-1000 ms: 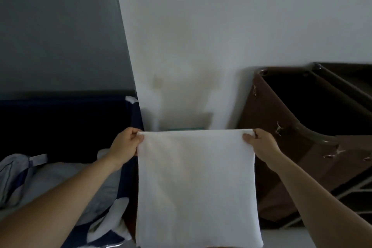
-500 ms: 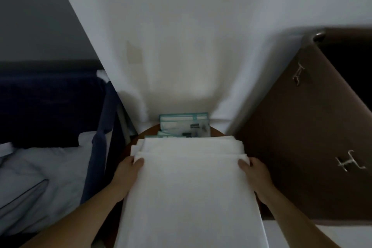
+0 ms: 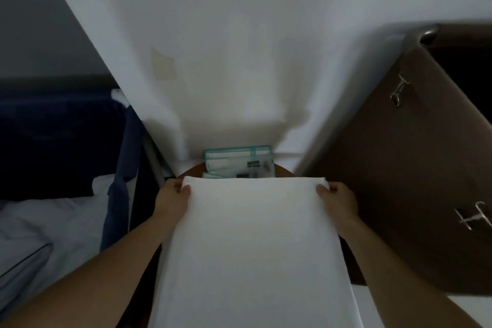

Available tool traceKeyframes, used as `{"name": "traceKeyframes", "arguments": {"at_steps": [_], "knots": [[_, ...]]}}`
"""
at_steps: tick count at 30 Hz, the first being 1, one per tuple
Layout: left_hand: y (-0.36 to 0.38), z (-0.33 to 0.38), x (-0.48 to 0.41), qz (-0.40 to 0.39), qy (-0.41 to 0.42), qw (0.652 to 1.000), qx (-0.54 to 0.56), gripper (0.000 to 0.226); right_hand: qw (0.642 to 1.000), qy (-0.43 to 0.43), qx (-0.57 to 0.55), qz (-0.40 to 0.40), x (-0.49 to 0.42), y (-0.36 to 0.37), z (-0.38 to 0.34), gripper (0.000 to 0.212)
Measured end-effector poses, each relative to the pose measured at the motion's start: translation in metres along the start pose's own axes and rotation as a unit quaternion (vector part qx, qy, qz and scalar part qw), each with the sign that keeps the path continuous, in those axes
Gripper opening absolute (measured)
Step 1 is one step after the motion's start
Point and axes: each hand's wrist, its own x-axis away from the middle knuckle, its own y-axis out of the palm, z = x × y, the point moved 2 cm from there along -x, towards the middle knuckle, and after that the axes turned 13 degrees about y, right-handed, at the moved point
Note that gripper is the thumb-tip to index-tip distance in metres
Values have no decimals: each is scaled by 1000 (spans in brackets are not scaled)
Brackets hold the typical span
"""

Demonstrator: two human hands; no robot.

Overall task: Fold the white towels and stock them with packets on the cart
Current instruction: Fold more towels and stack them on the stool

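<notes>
Since half a second before, both hands had carried the far edge of the white towel (image 3: 253,247) forward, so it covered the folded layers seen earlier and reached the packets; a second before, it had hung upright between the hands. The towel lay as a long flat panel running from the bottom of the view away from the person, over a brown rounded surface (image 3: 192,170) of which only slivers showed. Both bare forearms flanked it. The left hand (image 3: 173,201) pinched the far left corner, thumb on top, with the other fingers under the cloth and hidden. The right hand (image 3: 339,202) pinched the far right corner the same way, thumb on top, fingers curled round the edge. Just beyond the towel's far edge sat the teal-and-white packets (image 3: 239,162), stacked against the white wall (image 3: 239,48). To the left lay a pale pillow (image 3: 53,221) and navy fabric (image 3: 119,181). To the right stood a brown bag (image 3: 399,168) carrying metal binder clips (image 3: 399,89).
</notes>
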Motion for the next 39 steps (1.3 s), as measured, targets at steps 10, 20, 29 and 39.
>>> {"name": "traceKeyframes", "arguments": {"at_steps": [10, 20, 29, 39], "knots": [[-8, -42, 135, -47, -16, 996, -71, 50, 995, 6, 86, -45, 76, -15, 82, 48], [-28, -74, 221, -99, -80, 988, -91, 60, 981, 13, 192, -15, 159, -45, 147, 57], [-35, -80, 247, -131, -142, 980, -52, 76, 988, 29, 149, -4, 196, -51, 171, 60], [-54, -75, 234, -136, -207, 968, 28, 69, 993, 83, 86, -20, 185, -47, 166, 53]]}}
